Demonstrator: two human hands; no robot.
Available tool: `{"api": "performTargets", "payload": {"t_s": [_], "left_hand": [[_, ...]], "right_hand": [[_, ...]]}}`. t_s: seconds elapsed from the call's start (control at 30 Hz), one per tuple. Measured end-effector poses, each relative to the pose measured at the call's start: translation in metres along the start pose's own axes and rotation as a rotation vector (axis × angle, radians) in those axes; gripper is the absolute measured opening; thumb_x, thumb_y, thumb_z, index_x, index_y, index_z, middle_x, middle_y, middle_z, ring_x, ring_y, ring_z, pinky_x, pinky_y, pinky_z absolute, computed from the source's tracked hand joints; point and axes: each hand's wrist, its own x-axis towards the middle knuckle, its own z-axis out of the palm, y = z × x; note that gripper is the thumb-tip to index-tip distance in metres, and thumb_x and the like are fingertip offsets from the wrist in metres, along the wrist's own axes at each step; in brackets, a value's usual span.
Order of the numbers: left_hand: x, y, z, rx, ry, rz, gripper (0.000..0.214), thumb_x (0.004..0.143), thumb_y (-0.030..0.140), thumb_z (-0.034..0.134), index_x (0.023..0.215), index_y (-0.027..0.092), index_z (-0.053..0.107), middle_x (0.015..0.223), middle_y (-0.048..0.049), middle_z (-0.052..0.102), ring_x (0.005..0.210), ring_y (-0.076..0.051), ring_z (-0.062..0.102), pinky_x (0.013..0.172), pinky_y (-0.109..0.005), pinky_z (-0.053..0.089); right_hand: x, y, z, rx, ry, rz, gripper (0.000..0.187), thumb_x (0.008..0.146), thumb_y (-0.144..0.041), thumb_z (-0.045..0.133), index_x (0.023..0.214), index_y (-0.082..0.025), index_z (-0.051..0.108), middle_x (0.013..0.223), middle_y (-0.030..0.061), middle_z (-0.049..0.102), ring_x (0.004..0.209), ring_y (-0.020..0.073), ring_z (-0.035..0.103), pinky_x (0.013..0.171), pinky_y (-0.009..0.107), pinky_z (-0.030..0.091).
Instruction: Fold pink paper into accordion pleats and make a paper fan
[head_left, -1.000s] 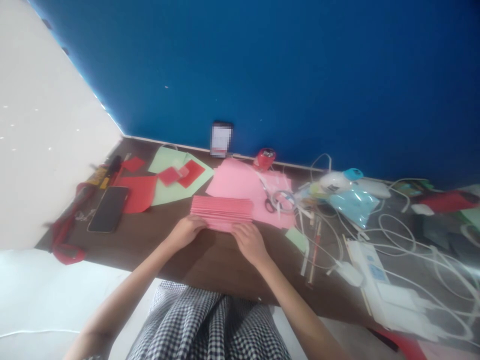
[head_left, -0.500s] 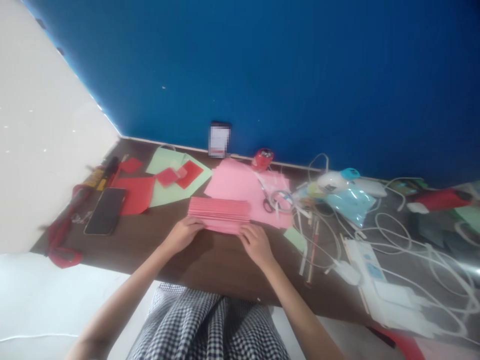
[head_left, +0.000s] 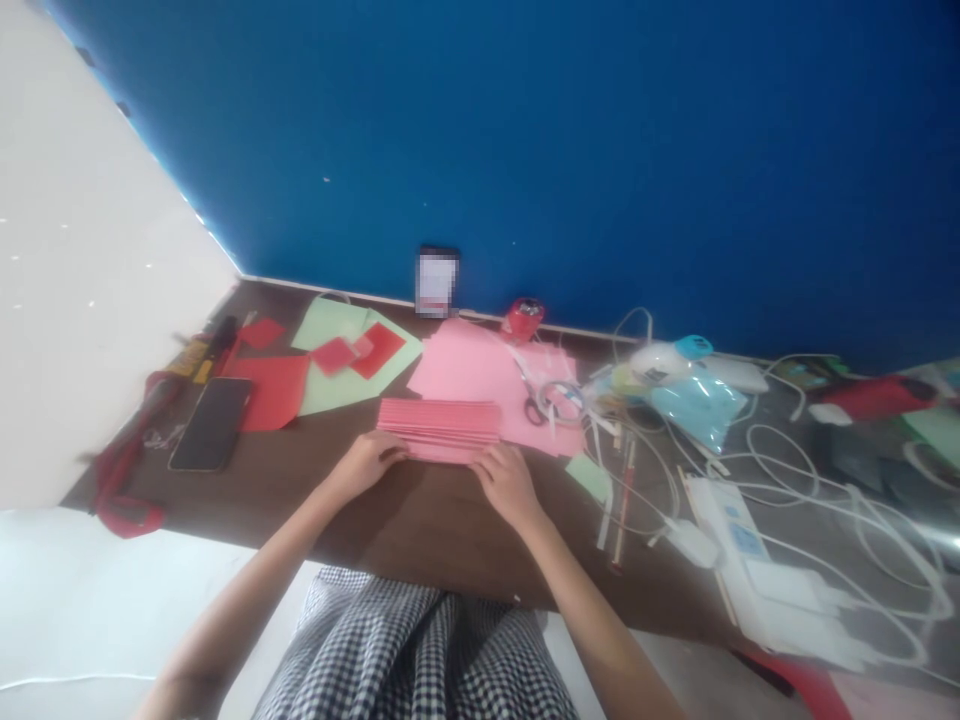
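Note:
A pink sheet folded into narrow pleats (head_left: 441, 428) lies on the dark wooden desk (head_left: 420, 520) in front of me. My left hand (head_left: 367, 463) pinches the near left edge of the pleated paper, fingers curled. At its near right edge rests my right hand (head_left: 507, 482), fingers pressed down and closed on the fold. Flat pink sheets (head_left: 472, 365) lie just behind the pleated one.
A black phone (head_left: 211, 422), red paper (head_left: 271, 388) and green paper (head_left: 337, 355) lie to the left. Scissors (head_left: 534, 395), a red tape dispenser (head_left: 523, 318), white cables (head_left: 810, 470) and a power strip (head_left: 739, 535) crowd the right. A blue wall stands behind.
My hands stay at the near edge of the pleated pink paper; the right hand shifts slightly along it. The view barely moves.

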Motion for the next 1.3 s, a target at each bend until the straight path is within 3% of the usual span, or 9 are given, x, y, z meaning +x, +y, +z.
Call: {"api": "performTargets", "payload": {"t_s": [0.2,0.33,0.5,0.7,0.87,1.03,1.2,1.3], "left_hand": [[-0.003,0.002,0.001,0.259,0.026,0.048,0.018,0.085,0.026,0.051,0.083,0.023,0.069,0.093,-0.0049,0.064,0.085,-0.018,0.056,0.073,-0.031,0.044],[-0.004,0.001,0.001,0.386,0.004,0.084,0.017,0.084,0.028,0.053,0.081,0.025,0.069,0.095,-0.0037,0.065,0.091,-0.021,0.054,0.074,-0.034,0.039],[-0.003,0.000,0.003,0.374,-0.023,0.107,0.020,0.087,0.025,0.048,0.084,0.022,0.067,0.095,-0.0043,0.065,0.090,-0.019,0.054,0.075,-0.033,0.038],[-0.002,0.003,0.002,0.370,-0.051,0.119,0.021,0.090,0.023,0.042,0.091,0.017,0.062,0.087,-0.0070,0.063,0.081,-0.019,0.054,0.073,-0.032,0.040],[0.000,0.003,0.002,0.373,-0.050,0.128,0.020,0.089,0.022,0.042,0.096,0.017,0.061,0.091,-0.0079,0.062,0.082,-0.019,0.053,0.073,-0.032,0.040],[0.003,0.003,0.001,0.435,0.011,0.144,0.019,0.087,0.025,0.048,0.081,0.020,0.065,0.100,-0.0073,0.060,0.095,-0.022,0.050,0.076,-0.034,0.038],[0.003,0.005,0.000,0.437,-0.011,0.182,0.017,0.087,0.022,0.048,0.082,0.021,0.064,0.090,-0.0040,0.065,0.094,-0.020,0.051,0.081,-0.035,0.037],[0.003,0.004,0.000,0.411,-0.029,0.198,0.019,0.088,0.021,0.046,0.083,0.020,0.064,0.087,-0.0049,0.064,0.091,-0.019,0.053,0.082,-0.035,0.037]], "right_hand": [[0.002,-0.001,-0.003,-0.034,0.022,-0.034,0.019,0.089,-0.021,0.045,0.082,-0.017,0.062,0.090,0.0086,0.059,0.086,0.0209,0.050,0.077,0.035,0.039],[0.001,-0.002,-0.004,-0.022,-0.015,-0.075,0.020,0.089,-0.017,0.043,0.082,-0.017,0.062,0.088,0.0081,0.060,0.085,0.0205,0.051,0.078,0.035,0.040],[0.000,0.001,-0.005,-0.023,-0.046,-0.101,0.020,0.091,-0.018,0.040,0.093,-0.016,0.060,0.104,0.0109,0.060,0.099,0.0229,0.050,0.088,0.039,0.037],[0.001,0.001,-0.003,0.021,-0.114,-0.053,0.022,0.091,-0.017,0.039,0.091,-0.016,0.060,0.085,0.0076,0.063,0.084,0.0211,0.053,0.078,0.036,0.041],[0.003,-0.002,0.000,-0.034,-0.093,-0.001,0.030,0.089,-0.012,0.035,0.108,-0.016,0.058,0.096,0.0107,0.062,0.092,0.0229,0.053,0.084,0.039,0.041],[0.012,-0.008,-0.005,-0.150,-0.103,-0.001,0.024,0.083,-0.008,0.042,0.088,-0.015,0.065,0.094,0.0124,0.059,0.091,0.0241,0.050,0.080,0.038,0.043],[0.013,-0.011,-0.010,-0.209,-0.123,-0.059,0.026,0.080,-0.003,0.040,0.091,-0.013,0.061,0.109,0.0145,0.057,0.105,0.0265,0.046,0.090,0.043,0.038],[0.012,-0.010,-0.011,-0.217,-0.132,-0.072,0.021,0.082,-0.006,0.040,0.089,-0.013,0.059,0.124,0.0166,0.049,0.119,0.0301,0.036,0.096,0.048,0.032]]}}
